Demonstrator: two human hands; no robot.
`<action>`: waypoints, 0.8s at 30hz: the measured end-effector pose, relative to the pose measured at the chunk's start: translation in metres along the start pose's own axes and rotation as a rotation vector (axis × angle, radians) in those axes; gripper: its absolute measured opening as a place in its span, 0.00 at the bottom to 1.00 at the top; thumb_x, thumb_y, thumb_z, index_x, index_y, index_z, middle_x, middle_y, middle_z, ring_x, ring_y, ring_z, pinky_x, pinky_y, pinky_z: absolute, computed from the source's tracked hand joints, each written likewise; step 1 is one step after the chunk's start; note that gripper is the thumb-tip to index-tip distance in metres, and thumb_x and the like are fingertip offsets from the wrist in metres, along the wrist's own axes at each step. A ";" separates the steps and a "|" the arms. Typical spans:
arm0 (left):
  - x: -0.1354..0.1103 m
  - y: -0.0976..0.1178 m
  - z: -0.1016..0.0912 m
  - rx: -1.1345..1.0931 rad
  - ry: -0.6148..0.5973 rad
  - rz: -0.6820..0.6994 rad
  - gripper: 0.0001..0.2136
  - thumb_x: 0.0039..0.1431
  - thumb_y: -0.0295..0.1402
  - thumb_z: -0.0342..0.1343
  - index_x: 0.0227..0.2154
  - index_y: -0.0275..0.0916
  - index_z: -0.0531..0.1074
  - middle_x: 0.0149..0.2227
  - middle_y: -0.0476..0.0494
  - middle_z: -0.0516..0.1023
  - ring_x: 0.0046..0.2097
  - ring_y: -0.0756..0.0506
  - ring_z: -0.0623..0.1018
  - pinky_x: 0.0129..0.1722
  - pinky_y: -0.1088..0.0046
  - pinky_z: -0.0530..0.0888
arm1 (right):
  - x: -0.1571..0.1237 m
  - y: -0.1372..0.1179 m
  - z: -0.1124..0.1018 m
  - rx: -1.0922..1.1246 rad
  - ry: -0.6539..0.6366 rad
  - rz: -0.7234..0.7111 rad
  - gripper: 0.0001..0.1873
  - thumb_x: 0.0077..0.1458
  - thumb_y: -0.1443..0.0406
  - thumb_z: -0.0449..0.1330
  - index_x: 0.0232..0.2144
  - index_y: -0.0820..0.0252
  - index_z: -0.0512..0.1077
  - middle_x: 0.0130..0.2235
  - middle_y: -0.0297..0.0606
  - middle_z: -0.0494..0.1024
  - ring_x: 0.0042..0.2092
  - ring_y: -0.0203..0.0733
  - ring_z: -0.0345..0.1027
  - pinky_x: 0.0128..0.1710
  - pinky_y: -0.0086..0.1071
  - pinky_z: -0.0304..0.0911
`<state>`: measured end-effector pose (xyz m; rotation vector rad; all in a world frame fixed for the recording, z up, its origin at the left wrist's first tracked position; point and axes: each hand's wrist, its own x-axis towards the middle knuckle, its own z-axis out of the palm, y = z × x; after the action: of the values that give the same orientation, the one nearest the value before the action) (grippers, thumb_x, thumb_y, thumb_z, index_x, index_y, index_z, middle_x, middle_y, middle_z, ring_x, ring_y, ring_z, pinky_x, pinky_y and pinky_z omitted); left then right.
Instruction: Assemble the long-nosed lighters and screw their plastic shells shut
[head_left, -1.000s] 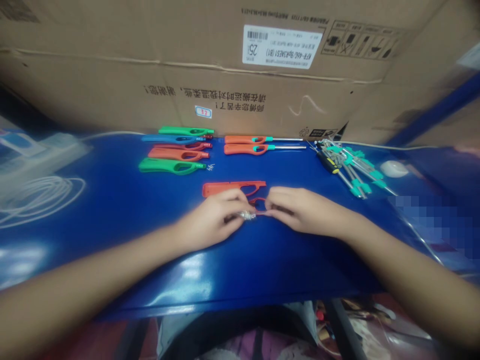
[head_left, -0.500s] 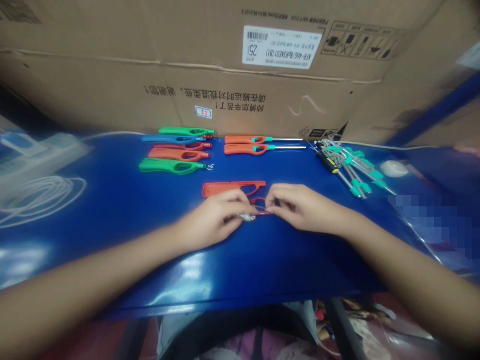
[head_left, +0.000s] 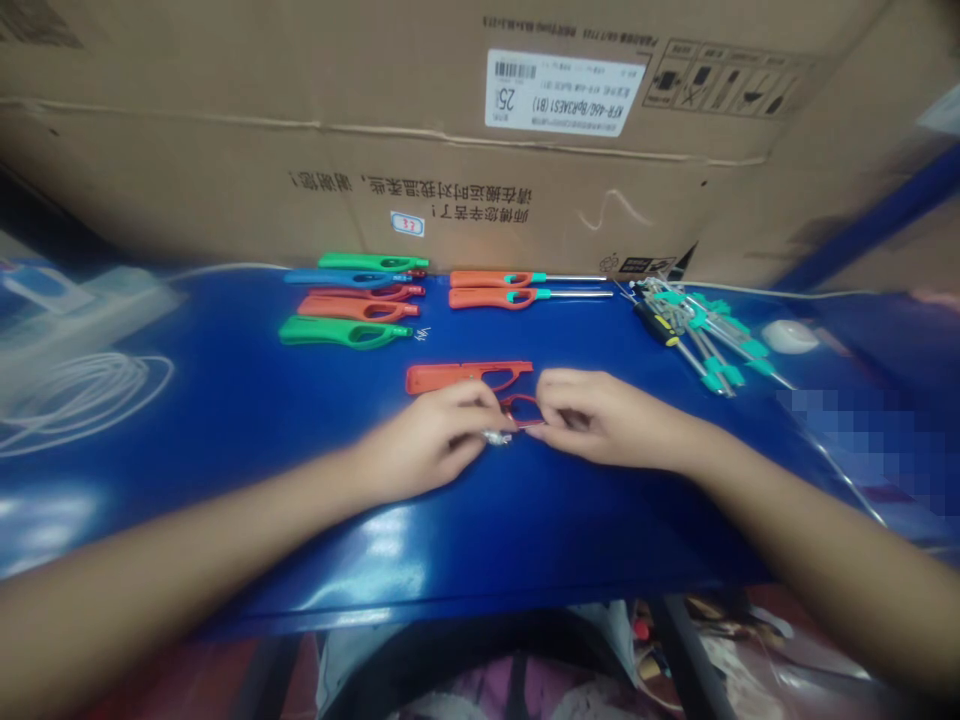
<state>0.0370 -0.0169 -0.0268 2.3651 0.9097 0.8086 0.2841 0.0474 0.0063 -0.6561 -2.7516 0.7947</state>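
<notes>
My left hand [head_left: 431, 440] and my right hand [head_left: 600, 418] meet at the middle of the blue table [head_left: 247, 440], fingers pinched. Between them is a small red lighter part [head_left: 523, 408] with a silver metal piece [head_left: 496, 437] at my left fingertips. My right fingers pinch the red part from the right. An orange lighter shell half [head_left: 465, 376] lies just beyond my hands.
Green, blue and orange lighter shells [head_left: 352, 298] lie in a row at the back left. Two assembled orange lighters [head_left: 517, 287] lie beside them. Teal-ended metal tubes and a screwdriver [head_left: 694, 325] are piled at the right. White cord [head_left: 75, 395] coils at left. A big cardboard box [head_left: 450, 130] stands behind.
My hands stay together over the small red part. The fingers have shifted slightly; the right hand has edged a little toward the left hand.
</notes>
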 end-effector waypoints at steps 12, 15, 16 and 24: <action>0.000 0.000 0.001 -0.025 0.013 -0.012 0.17 0.64 0.20 0.52 0.50 0.41 0.77 0.44 0.42 0.76 0.45 0.47 0.77 0.47 0.70 0.75 | 0.001 0.000 0.003 -0.020 0.030 0.007 0.02 0.63 0.69 0.57 0.36 0.59 0.70 0.33 0.34 0.72 0.33 0.36 0.64 0.34 0.29 0.57; 0.000 0.000 0.001 -0.024 0.021 -0.014 0.17 0.64 0.20 0.52 0.51 0.41 0.77 0.44 0.42 0.76 0.45 0.47 0.77 0.48 0.70 0.75 | 0.001 0.001 0.003 -0.044 0.023 -0.027 0.05 0.65 0.69 0.56 0.36 0.59 0.71 0.36 0.36 0.73 0.37 0.37 0.66 0.37 0.30 0.59; 0.000 0.000 0.001 -0.025 0.020 -0.017 0.17 0.64 0.20 0.52 0.51 0.40 0.77 0.44 0.42 0.76 0.45 0.47 0.77 0.48 0.70 0.75 | 0.001 0.001 0.003 -0.048 0.022 -0.028 0.05 0.65 0.69 0.55 0.36 0.59 0.71 0.36 0.36 0.73 0.37 0.37 0.66 0.37 0.30 0.59; 0.000 0.001 0.002 -0.023 0.032 -0.025 0.16 0.63 0.21 0.53 0.50 0.41 0.78 0.43 0.42 0.77 0.44 0.47 0.78 0.47 0.71 0.76 | 0.001 0.001 0.004 -0.064 0.028 -0.016 0.07 0.64 0.71 0.54 0.35 0.59 0.70 0.36 0.37 0.74 0.37 0.39 0.67 0.38 0.31 0.60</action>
<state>0.0386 -0.0172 -0.0275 2.3230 0.9356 0.8448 0.2829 0.0469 0.0022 -0.6511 -2.7634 0.6907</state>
